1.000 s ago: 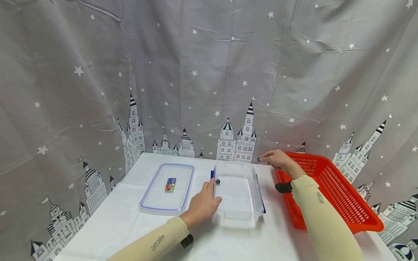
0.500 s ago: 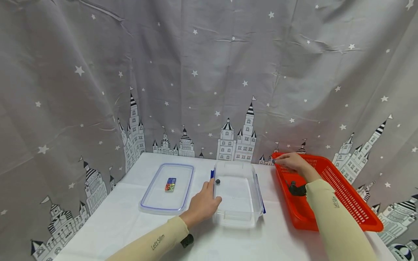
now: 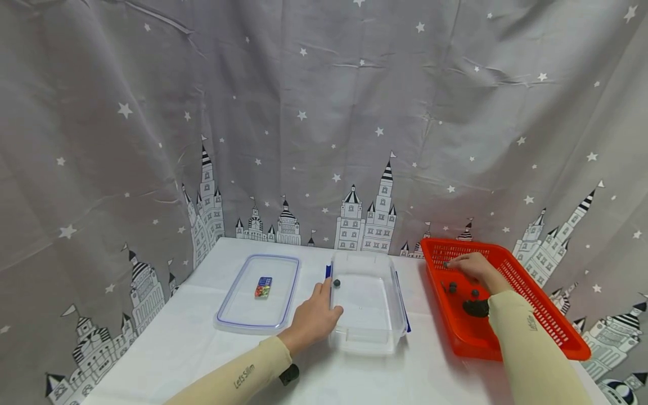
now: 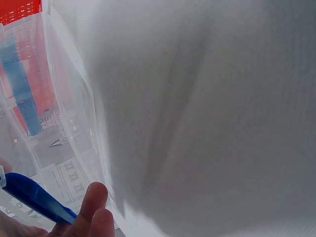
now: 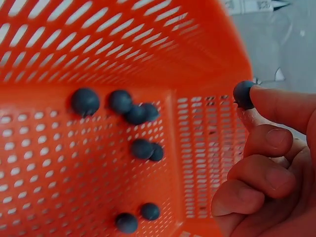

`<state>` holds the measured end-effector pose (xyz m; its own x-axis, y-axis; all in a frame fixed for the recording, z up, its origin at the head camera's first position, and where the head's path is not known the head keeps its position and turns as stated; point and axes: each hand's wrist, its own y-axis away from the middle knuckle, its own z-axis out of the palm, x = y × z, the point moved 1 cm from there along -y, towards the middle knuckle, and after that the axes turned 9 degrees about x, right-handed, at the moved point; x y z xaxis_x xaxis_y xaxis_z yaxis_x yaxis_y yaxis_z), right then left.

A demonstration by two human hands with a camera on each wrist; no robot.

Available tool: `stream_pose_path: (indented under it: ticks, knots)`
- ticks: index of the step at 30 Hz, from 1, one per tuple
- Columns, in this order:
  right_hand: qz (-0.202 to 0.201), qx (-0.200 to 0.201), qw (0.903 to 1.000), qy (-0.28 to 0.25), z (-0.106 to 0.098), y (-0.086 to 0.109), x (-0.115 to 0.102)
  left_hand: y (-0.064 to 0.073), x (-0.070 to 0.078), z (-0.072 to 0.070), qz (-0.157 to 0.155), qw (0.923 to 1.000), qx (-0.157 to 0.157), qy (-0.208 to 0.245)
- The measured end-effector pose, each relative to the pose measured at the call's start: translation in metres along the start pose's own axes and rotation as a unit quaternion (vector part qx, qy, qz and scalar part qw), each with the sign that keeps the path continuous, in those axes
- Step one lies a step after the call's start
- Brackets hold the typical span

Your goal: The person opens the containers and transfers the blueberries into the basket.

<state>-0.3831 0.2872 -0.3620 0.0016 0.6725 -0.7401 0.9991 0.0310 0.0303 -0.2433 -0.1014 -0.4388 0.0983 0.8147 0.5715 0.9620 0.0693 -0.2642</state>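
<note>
My right hand (image 3: pixel 475 266) is over the far end of the red plastic basket (image 3: pixel 549 304), pinching a blueberry (image 5: pixel 243 95) between thumb and index finger. The other fingers curl toward the palm. Several more blueberries (image 5: pixel 85 102) lie scattered on the basket's floor in the right wrist view. My left hand (image 3: pixel 314 316) grips the left side of a clear plastic food container (image 3: pixel 372 341), at its blue latch (image 4: pixel 37 197). One blueberry (image 3: pixel 337 283) sits inside that container against the left wall. The left fingers are partly cut off in the left wrist view.
A clear lid with a blue seal (image 3: pixel 257 323) lies flat on the white table (image 3: pixel 202 349) at the left, with a small colourful label (image 3: pixel 263 287). Behind the table hangs a grey curtain (image 3: pixel 283 112) printed with castles and stars.
From behind the container's right side, my right hand has carried the blueberry rightward and down into the basket's far end. My left hand has kept its hold on the container.
</note>
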Motion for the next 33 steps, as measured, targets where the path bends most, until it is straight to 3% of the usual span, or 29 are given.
stream_pose_path:
  ticks: [10,18,27,33]
  knots:
    - [0.052,0.001,0.9986,0.013,-0.002,0.005,0.024,0.001,0.000,0.000,-0.001,1.0000,-0.001,-0.003]
    - [0.061,-0.002,0.9981,-0.002,-0.002,0.010,0.028,0.000,0.000,0.001,0.001,1.0000,0.002,-0.004]
    - [0.019,0.007,0.9998,-0.006,0.003,0.001,0.019,0.000,-0.001,0.001,0.002,1.0000,0.001,-0.003]
    - [-0.016,0.011,0.9996,0.021,0.007,-0.005,-0.001,0.000,-0.001,0.001,-0.002,1.0000,0.000,-0.001]
